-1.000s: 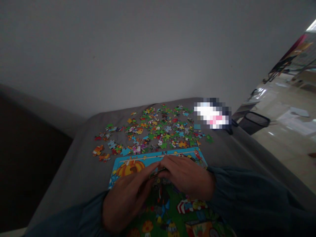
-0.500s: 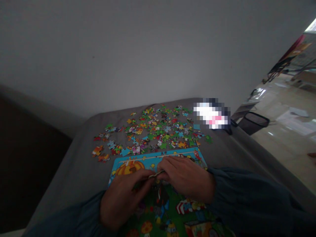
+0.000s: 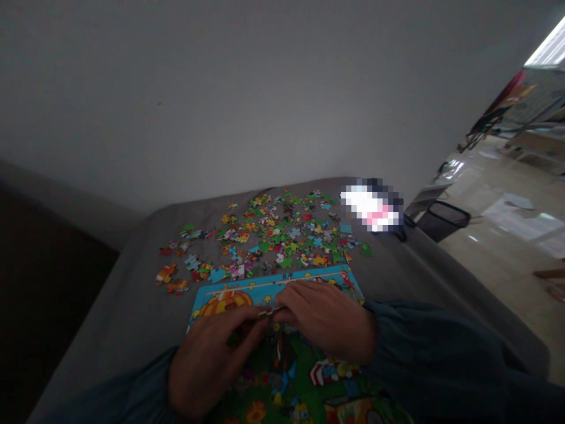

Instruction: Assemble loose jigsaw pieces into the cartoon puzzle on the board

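My left hand [image 3: 209,353] is closed, with thumb and fingers pinching a jigsaw puzzle piece [image 3: 263,315] seen nearly edge-on. Just to its right, the bent fingers of my right hand [image 3: 324,318] grip the other side, at a thin edge by the fingertips. Whether this is one piece or two joined ones I cannot tell. Both hands are over a colourful puzzle picture [image 3: 207,290], which has a blue top border, an orange pumpkin and a green lower part with cartoon figures. My hands and sleeves cover much of its middle and sides.
Many loose puzzle pieces [image 3: 286,235] lie scattered beyond the picture on the grey cloth [image 3: 132,300]. A bright, pixelated object [image 3: 373,206] stands at the back right. A pale wall [image 3: 265,106] rises behind; a dark-framed chair [image 3: 445,218] is off to the right.
The view has turned slightly right, so the scene sits a little further left. Both hands keep hold at the same place over the picture, with the held edge tilted slightly differently.
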`<action>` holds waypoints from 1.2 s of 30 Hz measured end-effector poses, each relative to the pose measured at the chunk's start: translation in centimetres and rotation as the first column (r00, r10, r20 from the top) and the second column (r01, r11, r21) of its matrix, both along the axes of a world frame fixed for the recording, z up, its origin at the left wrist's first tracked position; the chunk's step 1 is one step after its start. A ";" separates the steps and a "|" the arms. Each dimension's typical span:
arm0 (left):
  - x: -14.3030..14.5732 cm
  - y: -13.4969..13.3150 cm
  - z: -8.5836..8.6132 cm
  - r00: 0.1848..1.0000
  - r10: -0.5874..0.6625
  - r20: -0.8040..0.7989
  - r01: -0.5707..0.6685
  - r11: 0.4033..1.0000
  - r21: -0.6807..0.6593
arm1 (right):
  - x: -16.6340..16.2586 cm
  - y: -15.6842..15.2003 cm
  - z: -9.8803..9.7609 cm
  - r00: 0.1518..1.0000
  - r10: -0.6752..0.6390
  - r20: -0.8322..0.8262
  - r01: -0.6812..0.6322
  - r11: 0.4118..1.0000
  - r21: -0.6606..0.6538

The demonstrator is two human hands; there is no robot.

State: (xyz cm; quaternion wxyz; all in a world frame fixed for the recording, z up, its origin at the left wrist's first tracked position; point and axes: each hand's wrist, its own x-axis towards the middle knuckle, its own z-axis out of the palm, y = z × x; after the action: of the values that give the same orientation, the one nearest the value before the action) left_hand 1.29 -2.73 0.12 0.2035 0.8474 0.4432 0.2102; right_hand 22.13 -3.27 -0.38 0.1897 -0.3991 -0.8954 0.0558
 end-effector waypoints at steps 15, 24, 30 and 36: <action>0.0 0.0 -0.2 0.998 -0.069 0.012 0.064 0.966 0.251 | 0.0 0.0 -0.2 0.999 0.003 0.045 0.001 0.996 -0.091; -0.3 0.2 0.5 0.997 -0.057 0.042 0.041 0.945 0.326 | 0.0 -0.3 0.8 0.992 -0.033 -0.124 0.001 0.969 -0.247; -0.8 0.4 0.1 0.996 -0.072 0.052 0.051 0.945 0.322 | 0.3 -0.1 1.1 0.945 -0.046 -0.323 -0.040 0.966 -0.254; -0.6 0.5 0.1 0.996 -0.087 0.031 0.072 0.946 0.315 | 0.3 0.0 0.7 0.930 -0.026 -0.366 -0.058 0.974 -0.217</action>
State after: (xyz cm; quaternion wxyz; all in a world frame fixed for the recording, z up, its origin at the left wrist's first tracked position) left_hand 0.68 -2.20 0.23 0.0846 0.8812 0.3651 0.2883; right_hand 22.40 -3.25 0.35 0.3069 -0.3932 -0.8352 0.2315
